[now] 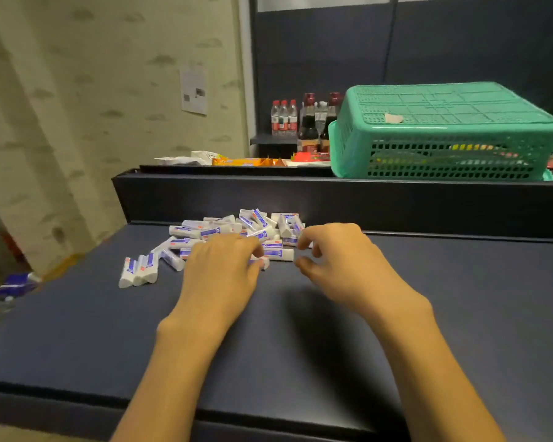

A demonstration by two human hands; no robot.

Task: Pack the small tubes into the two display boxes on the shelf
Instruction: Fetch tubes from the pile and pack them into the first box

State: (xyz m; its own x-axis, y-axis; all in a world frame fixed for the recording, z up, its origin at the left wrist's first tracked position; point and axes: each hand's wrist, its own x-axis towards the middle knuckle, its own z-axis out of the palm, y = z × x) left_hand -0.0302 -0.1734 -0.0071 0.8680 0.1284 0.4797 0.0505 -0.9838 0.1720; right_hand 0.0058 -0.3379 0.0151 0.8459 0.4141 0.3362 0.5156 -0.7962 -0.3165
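Note:
A pile of small white tubes with blue labels [237, 231] lies on the dark blue shelf surface [428, 298], near its back wall. Three more tubes [138, 272] lie side by side at the pile's left end. My left hand [221, 269] rests on the near edge of the pile, its fingers curled down round one tube [264, 263] whose white end sticks out beside the fingertips. My right hand [335, 260] hovers just right of the pile with its thumb and loosely curled fingers apart, holding nothing.
A raised dark ledge [332, 199] runs behind the pile. On the level above stand an upturned green plastic basket [444, 132], bottles [307, 122] and snack packets [246, 161]. A blurred blue-and-white object [17, 283] lies beyond the shelf's left edge. A wallpapered wall is at the left.

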